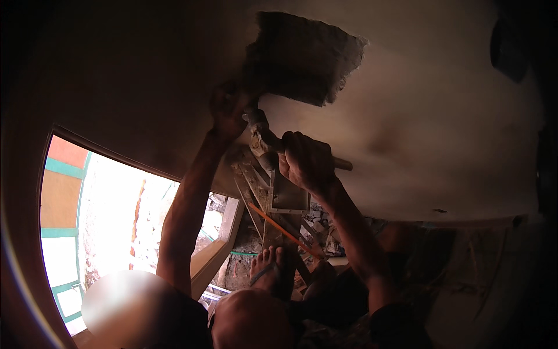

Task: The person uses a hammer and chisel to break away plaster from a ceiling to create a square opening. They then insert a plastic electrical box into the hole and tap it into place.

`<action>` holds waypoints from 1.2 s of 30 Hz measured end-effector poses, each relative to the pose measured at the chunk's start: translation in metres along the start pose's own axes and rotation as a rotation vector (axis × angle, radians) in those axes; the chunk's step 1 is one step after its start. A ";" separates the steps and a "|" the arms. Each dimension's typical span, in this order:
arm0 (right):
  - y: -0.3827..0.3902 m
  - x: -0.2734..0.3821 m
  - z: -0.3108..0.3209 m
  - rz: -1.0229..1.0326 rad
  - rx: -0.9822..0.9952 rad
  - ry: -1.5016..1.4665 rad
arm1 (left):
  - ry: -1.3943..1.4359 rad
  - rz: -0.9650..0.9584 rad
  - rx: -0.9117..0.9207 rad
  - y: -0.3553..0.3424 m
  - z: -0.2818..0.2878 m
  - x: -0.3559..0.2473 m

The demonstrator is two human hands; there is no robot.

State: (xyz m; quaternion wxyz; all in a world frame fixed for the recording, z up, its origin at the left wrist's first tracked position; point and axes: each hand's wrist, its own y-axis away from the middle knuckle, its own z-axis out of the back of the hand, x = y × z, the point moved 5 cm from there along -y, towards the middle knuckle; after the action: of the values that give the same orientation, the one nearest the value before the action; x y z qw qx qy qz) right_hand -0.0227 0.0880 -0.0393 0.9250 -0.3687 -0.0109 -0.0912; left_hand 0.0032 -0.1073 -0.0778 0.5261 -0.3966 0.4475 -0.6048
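Note:
My right hand (pixel 306 161) is closed round the wooden handle of a hammer (pixel 344 164); the handle's end sticks out to the right of my fist. The hammer's worn, pale-smeared head (pixel 260 136) is beside my left hand (pixel 228 114). That hand is raised to the wall and closed, its fingers in deep shadow at the lower left corner of a rough-edged, four-sided hole (pixel 308 55). What my left fingers grip is too dark to make out. Around the hole the wall (pixel 401 116) is smooth and plastered.
Below my hands are a pale rectangular box frame (pixel 290 210), wooden planks (pixel 256 192) and an orange strip (pixel 282 230). Broken rubble (pixel 319 218) lies by my sandalled foot (pixel 267 269). A bright opening (pixel 116 209) is at left, with a timber beam (pixel 218 250) beside it.

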 end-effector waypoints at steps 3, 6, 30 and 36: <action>-0.002 0.014 0.005 -0.056 0.032 -0.061 | 0.071 0.109 0.091 0.020 -0.008 0.017; 0.004 0.025 0.017 -0.124 -0.058 -0.242 | 0.136 0.185 0.085 0.030 0.001 0.024; -0.008 -0.006 0.056 -0.166 -0.492 -0.650 | -0.023 -0.246 -0.106 -0.123 0.004 -0.041; -0.021 0.001 0.043 -0.067 -0.515 -0.192 | -0.053 -0.248 -0.085 -0.125 0.001 -0.033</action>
State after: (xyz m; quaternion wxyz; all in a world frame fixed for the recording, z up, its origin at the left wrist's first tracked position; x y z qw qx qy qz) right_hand -0.0233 0.1020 0.0062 0.7919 -0.5983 -0.0873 -0.0861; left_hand -0.0269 -0.0694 0.0417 0.4413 -0.4867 0.4063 -0.6350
